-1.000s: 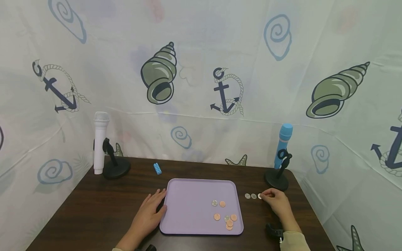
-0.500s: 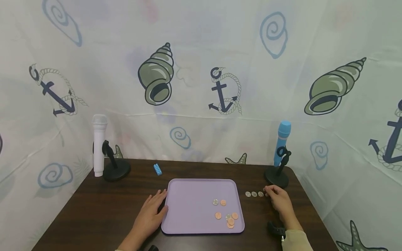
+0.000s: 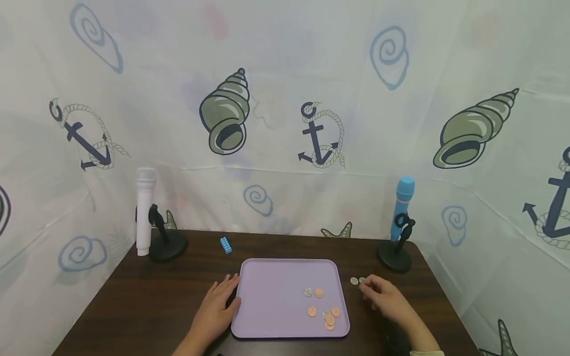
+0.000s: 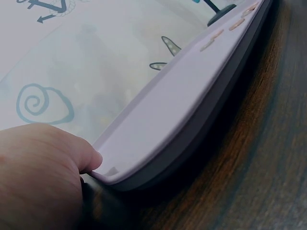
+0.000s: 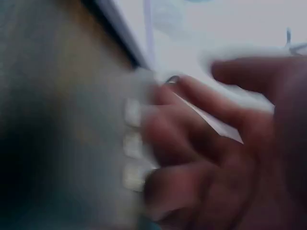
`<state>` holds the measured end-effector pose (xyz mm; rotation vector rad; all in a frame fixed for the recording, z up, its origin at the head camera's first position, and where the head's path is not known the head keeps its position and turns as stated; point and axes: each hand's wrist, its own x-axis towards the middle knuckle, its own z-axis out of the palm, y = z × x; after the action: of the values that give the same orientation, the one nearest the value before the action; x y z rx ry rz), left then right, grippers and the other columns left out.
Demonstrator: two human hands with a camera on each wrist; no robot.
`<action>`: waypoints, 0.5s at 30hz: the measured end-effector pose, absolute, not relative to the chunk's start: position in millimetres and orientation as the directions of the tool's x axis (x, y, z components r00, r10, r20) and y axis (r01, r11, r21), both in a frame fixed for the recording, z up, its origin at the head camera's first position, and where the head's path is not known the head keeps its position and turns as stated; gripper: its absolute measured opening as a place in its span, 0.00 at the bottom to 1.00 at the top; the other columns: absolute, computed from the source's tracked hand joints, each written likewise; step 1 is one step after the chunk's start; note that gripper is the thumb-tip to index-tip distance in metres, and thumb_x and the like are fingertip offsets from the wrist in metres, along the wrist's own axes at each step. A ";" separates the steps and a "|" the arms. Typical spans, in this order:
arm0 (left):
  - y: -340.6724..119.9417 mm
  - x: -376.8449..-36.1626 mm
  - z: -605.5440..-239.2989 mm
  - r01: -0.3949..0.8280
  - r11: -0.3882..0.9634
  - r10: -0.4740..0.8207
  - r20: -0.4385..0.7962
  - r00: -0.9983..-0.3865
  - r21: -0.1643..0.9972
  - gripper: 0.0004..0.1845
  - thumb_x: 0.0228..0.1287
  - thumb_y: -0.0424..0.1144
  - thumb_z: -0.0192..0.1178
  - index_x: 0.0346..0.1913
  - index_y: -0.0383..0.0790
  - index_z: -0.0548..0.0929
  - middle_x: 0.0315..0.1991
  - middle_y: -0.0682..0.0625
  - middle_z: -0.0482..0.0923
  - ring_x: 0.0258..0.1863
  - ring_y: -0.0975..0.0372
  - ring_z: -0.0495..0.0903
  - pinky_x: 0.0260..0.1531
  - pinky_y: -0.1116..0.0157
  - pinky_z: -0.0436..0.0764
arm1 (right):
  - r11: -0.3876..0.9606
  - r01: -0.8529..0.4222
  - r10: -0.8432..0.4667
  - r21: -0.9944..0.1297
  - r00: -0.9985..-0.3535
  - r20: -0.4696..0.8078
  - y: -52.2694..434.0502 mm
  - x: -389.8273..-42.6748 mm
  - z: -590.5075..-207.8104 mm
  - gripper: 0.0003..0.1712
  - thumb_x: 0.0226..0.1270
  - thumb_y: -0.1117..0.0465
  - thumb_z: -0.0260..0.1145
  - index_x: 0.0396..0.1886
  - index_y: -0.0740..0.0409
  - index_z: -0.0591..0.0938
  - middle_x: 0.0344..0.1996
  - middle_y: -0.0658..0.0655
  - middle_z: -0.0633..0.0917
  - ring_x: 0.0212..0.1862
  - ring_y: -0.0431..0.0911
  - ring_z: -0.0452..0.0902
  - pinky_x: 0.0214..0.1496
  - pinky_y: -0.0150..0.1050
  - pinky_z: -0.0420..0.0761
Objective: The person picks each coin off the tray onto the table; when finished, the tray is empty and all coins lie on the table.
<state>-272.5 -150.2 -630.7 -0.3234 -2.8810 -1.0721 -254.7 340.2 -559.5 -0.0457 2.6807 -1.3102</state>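
Lilac plastic makes up the shallow tray [image 3: 276, 296] that sits in the middle of the dark wood-grain worktop [image 3: 133, 306], with a scatter of copper and silver coins [image 3: 321, 309] lying in its right half. The left hand [image 3: 215, 311] rests flat on the worktop against the tray's left edge, fingers [image 3: 227, 287] straight and lightly spread; in the left wrist view a fingertip touches the tray's rim [image 4: 158, 129] at its corner. The right hand [image 3: 385, 301] is on the worktop just right of the tray, its fingers [image 3: 367, 287] bent down over a short row of silver coins [image 3: 355, 281] that lies between the tray and the hand. One coin of that row shows fully and another is partly covered by the fingertips. The right wrist view is badly blurred: pale round coins [image 5: 132, 143] lie in a line beside the fingers [image 5: 201, 100], but whether the fingers pinch one or only touch it cannot be told. Behind the tray, a small blue brick [image 3: 225, 245] lies on the worktop. A white toy microphone [image 3: 145, 210] stands in a black stand at the far left corner and a blue toy microphone [image 3: 403, 207] in a black stand at the far right. A pale cloth printed with anchors and shells [image 3: 285, 99] hangs around the worktop.
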 end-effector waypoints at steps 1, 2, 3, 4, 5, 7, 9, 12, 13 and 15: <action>-149.9 -271.8 -631.1 0.212 0.735 0.176 0.121 -0.977 0.644 0.32 0.79 0.43 0.63 0.82 0.42 0.72 0.83 0.46 0.69 0.87 0.46 0.61 0.88 0.38 0.47 | 0.700 -0.031 -0.156 -0.714 -0.982 -0.110 334.0 -249.6 -553.6 0.11 0.80 0.52 0.69 0.49 0.54 0.85 0.37 0.48 0.86 0.32 0.39 0.78 0.30 0.35 0.80; -149.6 -271.4 -631.4 0.212 0.735 0.173 0.124 -0.977 0.644 0.32 0.79 0.43 0.63 0.82 0.42 0.72 0.83 0.46 0.69 0.87 0.46 0.61 0.88 0.39 0.47 | 0.764 -0.110 -0.213 -0.636 -0.973 -0.088 327.9 -245.0 -547.8 0.08 0.78 0.53 0.71 0.47 0.51 0.86 0.37 0.46 0.87 0.33 0.38 0.79 0.32 0.35 0.81; -149.5 -270.9 -631.5 0.217 0.732 0.172 0.133 -0.976 0.645 0.32 0.79 0.43 0.63 0.81 0.42 0.73 0.83 0.45 0.70 0.87 0.46 0.62 0.88 0.38 0.48 | 0.813 -0.183 -0.261 -0.553 -0.963 -0.065 321.7 -240.8 -542.2 0.06 0.76 0.54 0.73 0.46 0.48 0.86 0.37 0.44 0.87 0.34 0.36 0.78 0.34 0.36 0.82; -149.3 -270.6 -631.8 0.220 0.732 0.171 0.140 -0.975 0.645 0.32 0.79 0.43 0.63 0.81 0.42 0.73 0.83 0.45 0.70 0.86 0.45 0.62 0.88 0.38 0.49 | 0.847 -0.237 -0.295 -0.475 -0.954 -0.050 315.7 -237.5 -537.7 0.06 0.74 0.55 0.75 0.44 0.45 0.86 0.37 0.41 0.87 0.35 0.33 0.78 0.36 0.35 0.82; -149.1 -270.4 -632.3 0.227 0.732 0.171 0.150 -0.974 0.642 0.32 0.78 0.42 0.64 0.81 0.41 0.74 0.82 0.44 0.71 0.86 0.45 0.63 0.87 0.37 0.49 | 0.865 -0.277 -0.323 -0.417 -0.945 -0.042 310.0 -235.1 -534.2 0.07 0.72 0.56 0.77 0.43 0.44 0.86 0.36 0.39 0.86 0.35 0.32 0.77 0.36 0.35 0.82; -149.1 -270.1 -632.1 0.235 0.730 0.172 0.159 -0.972 0.642 0.32 0.77 0.41 0.64 0.80 0.40 0.74 0.82 0.44 0.71 0.86 0.44 0.63 0.87 0.36 0.50 | 0.883 -0.315 -0.348 -0.349 -0.937 -0.036 299.2 -231.5 -529.9 0.08 0.69 0.58 0.78 0.42 0.43 0.86 0.34 0.37 0.85 0.33 0.31 0.74 0.34 0.35 0.81; -149.7 -270.5 -631.7 0.233 0.731 0.175 0.154 -0.973 0.641 0.32 0.78 0.42 0.64 0.81 0.40 0.74 0.82 0.44 0.71 0.86 0.44 0.63 0.87 0.36 0.50 | 0.890 -0.346 -0.367 -0.297 -0.930 -0.015 290.4 -229.3 -529.2 0.09 0.67 0.60 0.79 0.42 0.44 0.87 0.32 0.36 0.83 0.32 0.31 0.72 0.33 0.34 0.80; -150.3 -271.9 -632.6 0.219 0.732 0.177 0.130 -0.975 0.645 0.32 0.79 0.43 0.63 0.82 0.41 0.72 0.83 0.45 0.69 0.87 0.45 0.61 0.88 0.38 0.48 | 0.885 -0.386 -0.395 -0.259 -0.919 0.019 281.9 -229.1 -532.7 0.10 0.66 0.63 0.80 0.43 0.46 0.88 0.30 0.38 0.80 0.30 0.32 0.70 0.31 0.33 0.78; -150.5 -272.3 -633.0 0.214 0.734 0.178 0.122 -0.977 0.644 0.33 0.79 0.43 0.63 0.82 0.42 0.72 0.84 0.45 0.68 0.87 0.46 0.60 0.88 0.38 0.47 | 0.885 -0.394 -0.400 -0.247 -0.916 0.029 280.2 -229.7 -534.8 0.10 0.65 0.63 0.80 0.43 0.47 0.89 0.31 0.39 0.80 0.30 0.32 0.70 0.31 0.32 0.78; -151.3 -272.9 -633.9 0.210 0.736 0.178 0.116 -0.977 0.643 0.33 0.79 0.44 0.63 0.82 0.42 0.72 0.84 0.45 0.68 0.87 0.46 0.60 0.88 0.38 0.46 | 0.889 -0.389 -0.395 -0.241 -0.918 0.025 277.4 -231.6 -540.2 0.11 0.65 0.63 0.80 0.45 0.48 0.90 0.32 0.40 0.80 0.31 0.32 0.71 0.31 0.33 0.79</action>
<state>-272.9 -151.3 -633.9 -0.3223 -2.8831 -1.0772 -231.6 277.4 -540.2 -0.6287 3.0288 -0.3782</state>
